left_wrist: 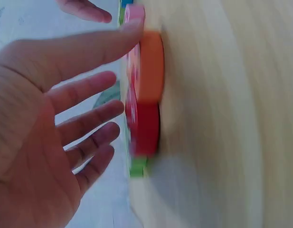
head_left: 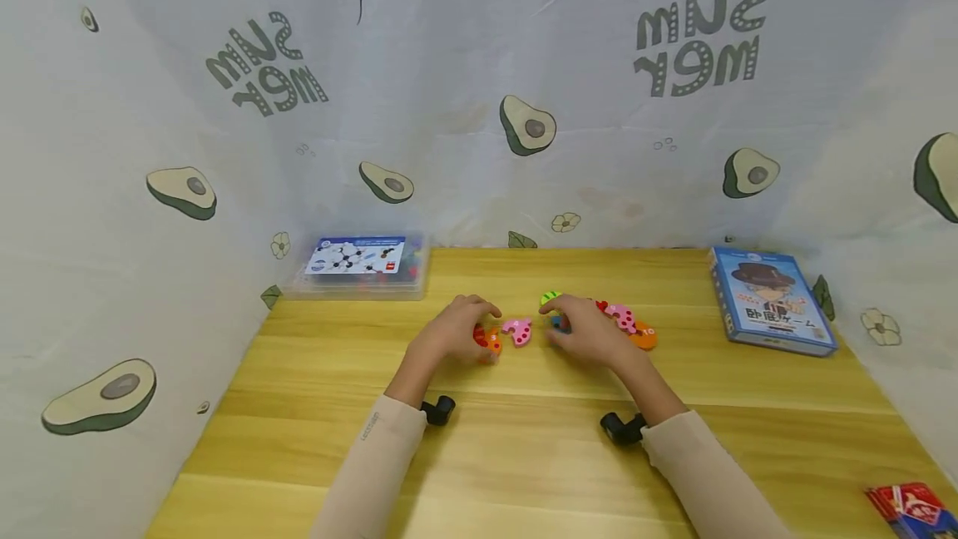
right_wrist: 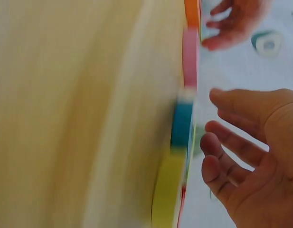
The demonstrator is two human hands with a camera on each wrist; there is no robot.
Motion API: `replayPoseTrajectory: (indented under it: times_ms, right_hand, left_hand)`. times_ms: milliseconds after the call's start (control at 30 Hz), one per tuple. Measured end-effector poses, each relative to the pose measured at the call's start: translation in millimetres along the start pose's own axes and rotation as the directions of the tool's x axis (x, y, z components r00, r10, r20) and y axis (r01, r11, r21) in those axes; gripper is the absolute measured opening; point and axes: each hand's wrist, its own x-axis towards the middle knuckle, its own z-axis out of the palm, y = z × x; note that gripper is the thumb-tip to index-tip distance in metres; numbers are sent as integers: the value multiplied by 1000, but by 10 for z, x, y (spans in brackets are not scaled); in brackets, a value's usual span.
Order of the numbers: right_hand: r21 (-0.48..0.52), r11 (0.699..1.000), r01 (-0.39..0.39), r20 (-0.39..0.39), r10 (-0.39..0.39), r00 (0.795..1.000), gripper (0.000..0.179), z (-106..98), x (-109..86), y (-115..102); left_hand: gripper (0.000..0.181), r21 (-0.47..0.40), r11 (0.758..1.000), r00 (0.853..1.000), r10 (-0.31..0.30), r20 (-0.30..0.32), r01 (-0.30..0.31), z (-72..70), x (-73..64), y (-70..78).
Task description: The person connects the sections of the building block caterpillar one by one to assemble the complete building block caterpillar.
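Note:
My left hand (head_left: 458, 333) hovers with loosely bent, spread fingers over an orange numbered puzzle piece (head_left: 493, 343) and a red piece (left_wrist: 148, 129). Its thumb tip overlaps the edge of the orange piece in the left wrist view. A pink dotted piece (head_left: 518, 331) lies on the table between the hands. My right hand (head_left: 587, 333), fingers spread and slightly bent, is beside a blue piece (right_wrist: 182, 124) and a yellow piece (right_wrist: 166, 190), with nothing in its grasp. It partly hides a cluster with a green striped piece (head_left: 550, 298), another pink piece (head_left: 623, 318) and an orange piece (head_left: 645, 337).
On the wooden table (head_left: 516, 472), a clear plastic case (head_left: 359, 285) stands at the back left. A blue game box (head_left: 774, 302) lies at the back right, and red cards (head_left: 916, 504) at the front right corner. A printed curtain (head_left: 449, 90) hangs behind.

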Motion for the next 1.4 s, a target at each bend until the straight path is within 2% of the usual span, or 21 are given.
replayPoseTrajectory:
  times_ms: [167, 267, 533, 667, 767, 867, 1100, 1267, 1400]
  right_hand:
    - [6, 999, 37, 56, -37, 998, 41, 170, 55, -154]
    - [-17, 999, 30, 58, -29, 998, 35, 233, 76, -184]
    - [-31, 996, -82, 7, 82, 997, 31, 231, 101, -106]
    - [-23, 996, -87, -4, 87, 996, 35, 175, 98, -92]
    - [-2, 998, -60, -9, 60, 998, 38, 163, 89, -146]
    - [24, 1000, -15, -9, 15, 1000, 40, 214, 94, -242]
    - [36, 996, 77, 92, -80, 993, 47, 439, 183, -478]
    - [-4, 997, 75, 109, -74, 991, 43, 513, 239, -565]
    - [-6, 997, 81, 104, -80, 991, 41, 500, 245, -569]
  left_hand:
    - [67, 28, 1000, 1000, 1, 12, -1, 20, -80, -99]
    - [60, 1, 1000, 1000, 5, 17, -5, 36, -106, -141]
    - [55, -18, 1000, 1000, 16, -27, -16, 133, -127, -167]
    - [64, -47, 999, 1000, 21, 0, -21, 137, -133, -194]
    - [65, -38, 999, 999, 25, 35, -24, 89, -148, -238]
    - [57, -19, 999, 998, 42, 56, -41, 31, -158, -273]
    - [50, 21, 997, 996, 68, 64, -69, -4, -168, -282]
    - [49, 64, 995, 996, 68, 56, -71, -1, -188, -264]
    - [49, 46, 997, 997, 63, 39, -64, -26, -203, -249]
